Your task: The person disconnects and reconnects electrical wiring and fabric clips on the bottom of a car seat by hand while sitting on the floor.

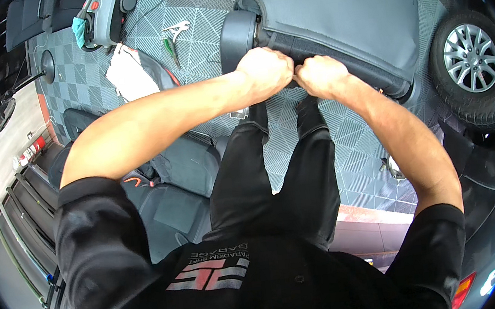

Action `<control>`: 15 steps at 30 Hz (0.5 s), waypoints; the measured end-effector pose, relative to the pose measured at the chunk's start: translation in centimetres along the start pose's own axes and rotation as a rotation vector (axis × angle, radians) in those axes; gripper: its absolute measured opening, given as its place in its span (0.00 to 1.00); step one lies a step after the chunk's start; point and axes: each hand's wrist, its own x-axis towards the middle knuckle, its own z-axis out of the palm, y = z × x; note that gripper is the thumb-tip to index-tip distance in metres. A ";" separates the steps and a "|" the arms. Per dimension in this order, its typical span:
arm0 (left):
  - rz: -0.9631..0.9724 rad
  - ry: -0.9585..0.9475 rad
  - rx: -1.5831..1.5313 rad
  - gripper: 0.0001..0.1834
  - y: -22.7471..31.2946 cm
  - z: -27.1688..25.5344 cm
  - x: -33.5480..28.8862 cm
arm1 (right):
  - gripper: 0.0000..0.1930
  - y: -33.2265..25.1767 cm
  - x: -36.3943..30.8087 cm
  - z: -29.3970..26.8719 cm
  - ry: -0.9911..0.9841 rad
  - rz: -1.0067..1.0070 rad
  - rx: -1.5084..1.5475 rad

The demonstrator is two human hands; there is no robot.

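A dark grey car seat (pixel 340 6) lies on the floor in front of me, its leather-like cover (pixel 341 39) drawn over the cushion. My left hand (pixel 266 70) is closed in a fist at the near edge of the seat, beside the plastic side trim (pixel 237 38). Close against it, my right hand (pixel 322 76) is also closed on that edge, knuckles up. Both fists seem to pinch the cover's black lower edge; the gripped part is hidden under the fingers.
Pliers with green handles (pixel 171 51) and a pale-handled tool (pixel 178 27) lie on the tiled floor (pixel 196 9). A grey machine (pixel 105 18) stands at far left. More seats (pixel 175 213) lie at my left; a car wheel (pixel 471 58) stands at right.
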 end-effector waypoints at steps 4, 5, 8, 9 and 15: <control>0.090 -0.290 -0.103 0.08 -0.6 -1.0 4.0 | 0.12 0.4 0.2 0.2 0.029 -0.034 0.018; 0.141 -0.365 -0.005 0.08 -0.5 -0.8 4.4 | 0.12 0.7 0.5 0.5 0.014 -0.046 0.047; 0.169 -0.520 0.105 0.10 -0.9 -1.0 6.0 | 0.12 0.7 0.4 0.4 0.033 -0.054 0.042; 0.208 -0.521 0.125 0.11 -1.0 -0.9 6.2 | 0.12 0.5 0.1 0.1 0.030 -0.047 0.048; 0.305 -0.390 -0.027 0.11 -3.6 -0.2 4.5 | 0.12 0.7 0.0 -0.2 0.048 -0.086 0.038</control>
